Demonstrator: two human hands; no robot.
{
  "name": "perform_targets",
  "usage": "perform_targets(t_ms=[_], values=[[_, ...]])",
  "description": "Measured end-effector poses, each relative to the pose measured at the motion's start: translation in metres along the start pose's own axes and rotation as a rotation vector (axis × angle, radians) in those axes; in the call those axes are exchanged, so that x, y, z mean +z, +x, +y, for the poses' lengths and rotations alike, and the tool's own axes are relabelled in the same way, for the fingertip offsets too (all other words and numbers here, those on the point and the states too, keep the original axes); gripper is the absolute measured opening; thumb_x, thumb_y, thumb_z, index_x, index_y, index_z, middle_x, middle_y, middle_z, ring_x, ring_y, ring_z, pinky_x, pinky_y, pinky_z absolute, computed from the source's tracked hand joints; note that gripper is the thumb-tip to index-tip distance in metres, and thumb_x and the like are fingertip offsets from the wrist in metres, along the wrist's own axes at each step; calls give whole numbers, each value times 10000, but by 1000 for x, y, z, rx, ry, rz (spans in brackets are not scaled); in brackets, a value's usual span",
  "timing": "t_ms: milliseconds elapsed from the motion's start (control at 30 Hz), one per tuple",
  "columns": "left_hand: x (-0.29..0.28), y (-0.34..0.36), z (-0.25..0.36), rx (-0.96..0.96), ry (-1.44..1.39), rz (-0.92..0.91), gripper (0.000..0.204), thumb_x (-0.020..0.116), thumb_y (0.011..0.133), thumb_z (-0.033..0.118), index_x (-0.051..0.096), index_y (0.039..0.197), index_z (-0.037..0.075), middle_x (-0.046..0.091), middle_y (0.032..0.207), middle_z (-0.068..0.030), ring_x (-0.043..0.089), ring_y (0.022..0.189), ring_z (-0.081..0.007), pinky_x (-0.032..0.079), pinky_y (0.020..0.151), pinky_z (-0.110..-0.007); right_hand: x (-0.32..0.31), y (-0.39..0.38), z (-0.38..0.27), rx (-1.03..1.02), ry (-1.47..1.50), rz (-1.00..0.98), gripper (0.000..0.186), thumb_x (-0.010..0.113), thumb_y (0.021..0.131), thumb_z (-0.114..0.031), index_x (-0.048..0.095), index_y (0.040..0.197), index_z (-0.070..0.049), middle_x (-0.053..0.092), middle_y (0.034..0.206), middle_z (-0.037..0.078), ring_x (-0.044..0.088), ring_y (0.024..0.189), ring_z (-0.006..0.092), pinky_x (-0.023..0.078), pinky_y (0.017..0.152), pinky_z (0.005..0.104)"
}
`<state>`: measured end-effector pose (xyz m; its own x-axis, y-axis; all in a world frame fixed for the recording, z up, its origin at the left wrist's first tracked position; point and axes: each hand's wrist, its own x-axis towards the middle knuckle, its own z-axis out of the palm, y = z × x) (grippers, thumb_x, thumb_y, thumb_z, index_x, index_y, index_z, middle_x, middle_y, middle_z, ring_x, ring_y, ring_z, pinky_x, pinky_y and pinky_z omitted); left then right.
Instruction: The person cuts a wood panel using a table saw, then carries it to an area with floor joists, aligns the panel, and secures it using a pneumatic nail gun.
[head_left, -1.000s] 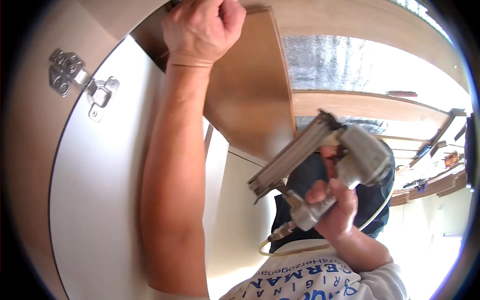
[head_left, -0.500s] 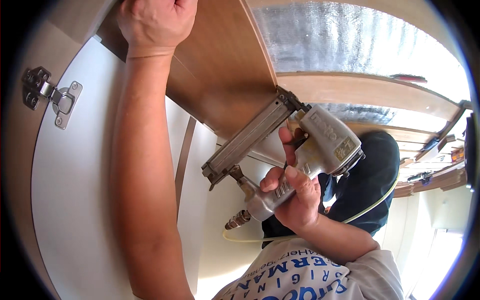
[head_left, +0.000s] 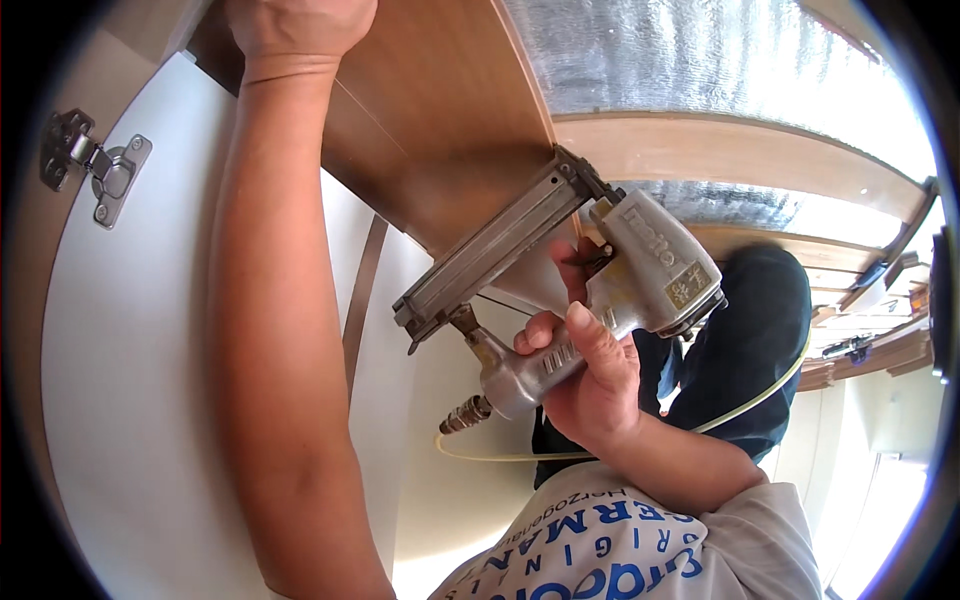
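My right hand is wrapped round the grip of a grey metal air nail gun, its index finger up by the trigger. The gun's nose meets the right edge of a brown wood panel, and its long magazine slants down to the left across the panel's lower end. A thin pale yellow air hose runs from the fitting at the grip's end. At the top edge, my left hand lies over the panel's upper left part. Its fingers are cut off by the picture's edge, so their hold is hidden.
A white cabinet door with a metal hinge stands on the left. Pale wooden strips cross a silvery foil-like surface at upper right. My dark-trousered knee is beside the gun, with tools and wood pieces farther right.
The view has shifted slightly, so the panel, hinge and left hand sit a little higher. The nail gun stays at the panel's edge in my right hand.
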<state>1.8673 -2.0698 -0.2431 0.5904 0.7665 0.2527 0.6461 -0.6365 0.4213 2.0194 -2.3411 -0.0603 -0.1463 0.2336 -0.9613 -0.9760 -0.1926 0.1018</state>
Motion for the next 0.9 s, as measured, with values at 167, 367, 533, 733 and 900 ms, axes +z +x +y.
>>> perform_targets(t_ms=[167, 367, 533, 733, 900], values=[[13, -1, 1, 22, -23, 26, 182, 538, 937, -4, 663, 1057, 49, 714, 983, -176, 703, 919, -381, 559, 805, -402, -11, 1, -5, 17, 12, 18, 558, 600, 1015, -78, 374, 1520, -155, 439, 1544, 51, 692, 905, 177, 577, 824, 349], [-10, -1, 5, 20, 113, 12, 166, 547, 951, 22, 675, 1048, 68, 723, 953, -151, 710, 879, -364, 563, 768, -399, -6, -3, -2, 103, 38, -19, 566, 643, 1020, -126, 390, 1525, -162, 501, 1521, 30, 680, 917, 171, 584, 780, 366], [35, -25, 98, 303, -262, -108, 228, 628, 881, 55, 722, 1045, 183, 681, 727, 12, 648, 636, -156, 509, 579, -326, -10, 7, 3, 43, -118, -34, 504, 677, 1003, -270, 440, 1433, -156, 655, 1326, 104, 683, 881, 196, 586, 776, 393], [37, -34, 100, 446, -62, -91, 156, 609, 917, 140, 684, 1054, 135, 685, 827, -27, 613, 740, -213, 443, 680, -361, -19, 4, 12, 86, 53, -103, 396, 619, 1021, -157, 413, 1352, -91, 652, 867, 116, 649, 804, 231, 550, 768, 391], [39, -37, 105, 407, -75, -127, 163, 576, 953, 157, 677, 1080, 147, 665, 867, -22, 614, 779, -217, 444, 698, -363, -7, 1, 1, 144, 9, 60, 264, 626, 999, -246, 536, 1189, -86, 600, 820, 65, 584, 772, 210, 497, 860, 427]])
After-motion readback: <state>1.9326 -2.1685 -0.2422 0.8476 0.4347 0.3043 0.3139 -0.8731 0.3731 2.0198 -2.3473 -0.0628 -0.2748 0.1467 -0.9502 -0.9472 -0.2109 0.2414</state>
